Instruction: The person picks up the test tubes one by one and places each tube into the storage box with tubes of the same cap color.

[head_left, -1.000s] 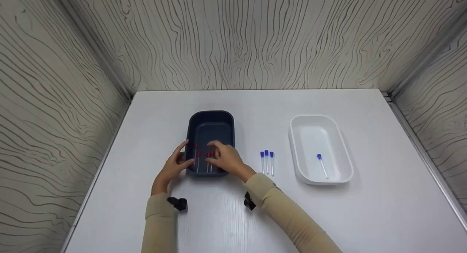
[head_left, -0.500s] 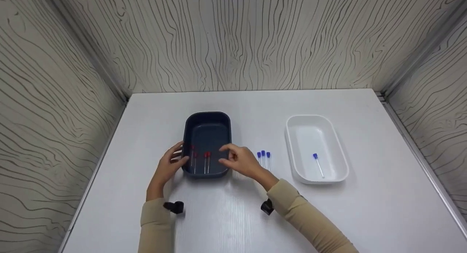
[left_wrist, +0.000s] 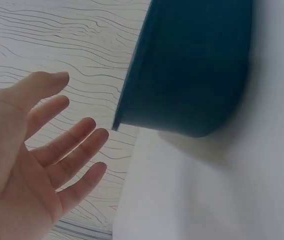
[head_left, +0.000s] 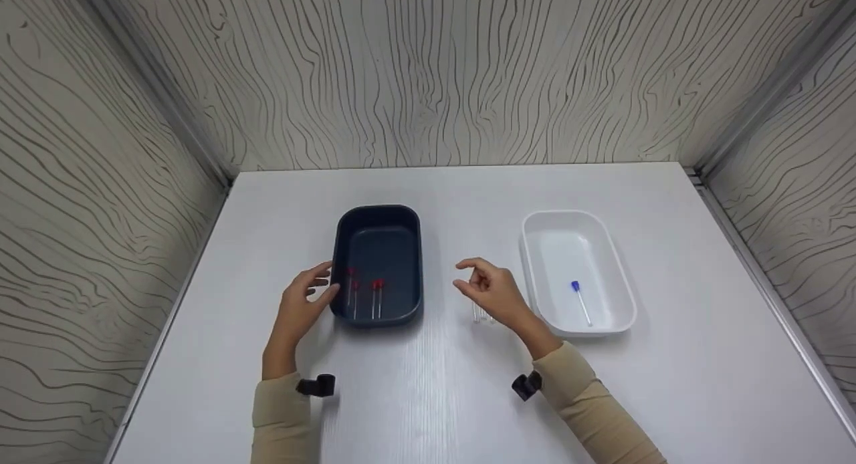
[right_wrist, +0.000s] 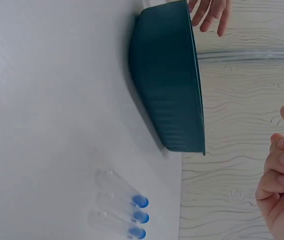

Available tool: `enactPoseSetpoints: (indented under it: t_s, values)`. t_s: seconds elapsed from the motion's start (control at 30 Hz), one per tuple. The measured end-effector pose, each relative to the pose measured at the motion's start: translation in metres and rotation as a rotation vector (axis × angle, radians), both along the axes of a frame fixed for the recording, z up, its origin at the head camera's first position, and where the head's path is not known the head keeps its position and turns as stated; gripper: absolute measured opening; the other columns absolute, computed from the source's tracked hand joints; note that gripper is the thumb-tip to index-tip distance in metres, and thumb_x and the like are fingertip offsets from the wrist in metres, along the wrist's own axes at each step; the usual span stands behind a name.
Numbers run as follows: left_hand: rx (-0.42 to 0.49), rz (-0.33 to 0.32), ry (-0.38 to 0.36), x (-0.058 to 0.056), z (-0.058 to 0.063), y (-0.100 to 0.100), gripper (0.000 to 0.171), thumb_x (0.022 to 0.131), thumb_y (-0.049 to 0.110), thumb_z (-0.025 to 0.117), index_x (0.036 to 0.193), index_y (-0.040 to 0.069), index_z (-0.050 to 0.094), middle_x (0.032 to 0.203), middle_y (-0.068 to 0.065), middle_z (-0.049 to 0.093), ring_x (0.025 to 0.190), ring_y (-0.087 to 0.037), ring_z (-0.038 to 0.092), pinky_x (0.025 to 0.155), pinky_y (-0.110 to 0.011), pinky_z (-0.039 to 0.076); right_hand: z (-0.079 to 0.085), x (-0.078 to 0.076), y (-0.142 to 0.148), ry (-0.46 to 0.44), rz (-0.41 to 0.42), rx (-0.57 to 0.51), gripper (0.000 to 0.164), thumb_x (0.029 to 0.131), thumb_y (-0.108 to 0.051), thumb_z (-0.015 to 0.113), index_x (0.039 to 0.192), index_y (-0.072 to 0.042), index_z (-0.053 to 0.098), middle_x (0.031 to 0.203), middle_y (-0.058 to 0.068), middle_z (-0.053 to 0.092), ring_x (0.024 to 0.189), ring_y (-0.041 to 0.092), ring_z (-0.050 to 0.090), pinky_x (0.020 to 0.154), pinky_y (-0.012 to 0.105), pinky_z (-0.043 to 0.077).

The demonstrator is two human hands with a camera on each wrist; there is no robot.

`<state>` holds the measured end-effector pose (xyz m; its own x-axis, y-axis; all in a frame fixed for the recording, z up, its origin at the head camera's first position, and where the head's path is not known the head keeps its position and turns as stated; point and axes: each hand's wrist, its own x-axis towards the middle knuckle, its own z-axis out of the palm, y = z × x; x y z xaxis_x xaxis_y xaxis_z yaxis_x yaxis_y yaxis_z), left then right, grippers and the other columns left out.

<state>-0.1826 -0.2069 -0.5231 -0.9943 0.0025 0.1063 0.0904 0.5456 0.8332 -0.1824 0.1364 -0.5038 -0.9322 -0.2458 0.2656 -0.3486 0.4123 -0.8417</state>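
A dark blue tray holds several red-capped tubes near its front end. Just off its left side is my left hand, fingers spread and holding nothing; the left wrist view shows a gap between the fingertips and the tray wall. My right hand hovers above three clear tubes with blue caps, hiding their caps in the head view. Its thumb and index finger stand apart with nothing between them, while the other fingers are loosely curled. The tubes lie side by side on the table.
To the right, a white tray contains one blue-capped tube. Both trays rest on a white table. Wood-patterned panels enclose the back and sides. A black wrist camera sits by each cuff.
My right hand has left the dark blue tray and moved right, over the blue-capped tubes. My left hand has drawn slightly away from the tray's left rim.
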Motion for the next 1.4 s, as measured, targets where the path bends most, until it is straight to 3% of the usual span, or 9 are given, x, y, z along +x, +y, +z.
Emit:
enactPoseSetpoints:
  t_s: [0.2,0.5,0.6,0.73,0.83,1.13,1.3,1.4]
  values:
    - [0.003,-0.05,0.084,0.009,0.008,0.009,0.043,0.089,0.012,0.068,0.131,0.007,0.058,0.114,-0.016,0.067,0.1,-0.029,0.066,0.091,-0.051,0.05,-0.005,0.004,0.034,0.012,-0.145,0.017,0.022,0.085,-0.009,0.072,0.105,-0.002,0.068,0.062,0.002,0.053,0.052,-0.003,0.038,0.05,0.014,0.032]
    - [0.027,-0.111,0.106,0.016,0.005,0.024,0.036,0.088,0.011,0.068,0.124,0.008,0.063,0.097,-0.008,0.068,0.083,-0.007,0.063,0.077,-0.021,0.052,-0.013,0.011,0.09,0.072,-0.298,0.105,0.022,0.083,-0.005,0.073,0.103,0.001,0.067,0.061,0.002,0.054,0.052,-0.004,0.038,0.049,0.014,0.033]
    - [0.044,-0.129,0.11,0.017,0.004,0.026,0.036,0.089,0.012,0.068,0.124,0.008,0.064,0.098,-0.008,0.069,0.084,-0.007,0.063,0.078,-0.022,0.052,-0.016,0.014,0.107,0.096,-0.364,0.125,0.021,0.082,-0.004,0.073,0.102,0.002,0.067,0.062,0.002,0.055,0.053,-0.004,0.038,0.05,0.012,0.033]
    - [0.055,-0.126,0.108,0.017,0.004,0.032,0.035,0.088,0.01,0.068,0.122,0.006,0.064,0.099,-0.009,0.069,0.088,-0.016,0.065,0.081,-0.028,0.054,-0.018,0.019,0.128,0.101,-0.449,0.113,0.02,0.083,-0.003,0.072,0.102,0.002,0.068,0.064,0.002,0.056,0.054,-0.005,0.039,0.05,0.011,0.033]
    - [0.052,-0.132,0.101,0.019,0.005,0.038,0.034,0.087,0.008,0.069,0.121,0.006,0.065,0.099,-0.007,0.069,0.088,-0.018,0.066,0.081,-0.029,0.054,-0.018,0.024,0.144,0.06,-0.51,0.078,0.021,0.084,-0.003,0.071,0.104,0.002,0.067,0.065,-0.004,0.053,0.052,-0.004,0.041,0.049,0.01,0.035]
    - [0.035,-0.217,0.134,0.023,0.004,0.052,0.032,0.088,0.013,0.068,0.119,0.005,0.065,0.097,-0.005,0.069,0.085,-0.008,0.062,0.077,-0.024,0.053,-0.019,0.037,0.196,-0.09,-0.719,-0.037,0.027,0.084,-0.004,0.071,0.111,0.0,0.065,0.062,-0.017,0.05,0.047,-0.002,0.047,0.046,0.01,0.04]
    - [0.038,-0.249,0.155,0.025,0.004,0.059,0.028,0.088,0.014,0.069,0.115,0.005,0.067,0.095,-0.004,0.067,0.084,-0.005,0.058,0.077,-0.027,0.054,-0.027,0.045,0.218,-0.177,-0.755,-0.086,0.023,0.085,-0.011,0.073,0.107,-0.009,0.066,0.064,-0.017,0.052,0.049,0.0,0.048,0.047,0.012,0.041]
    - [0.044,-0.257,0.159,0.026,0.003,0.062,0.026,0.088,0.013,0.069,0.113,0.006,0.067,0.094,-0.004,0.067,0.084,-0.005,0.057,0.077,-0.03,0.054,-0.036,0.049,0.226,-0.217,-0.739,-0.095,0.022,0.085,-0.015,0.073,0.105,-0.007,0.067,0.066,-0.016,0.049,0.054,-0.001,0.045,0.049,0.013,0.038]
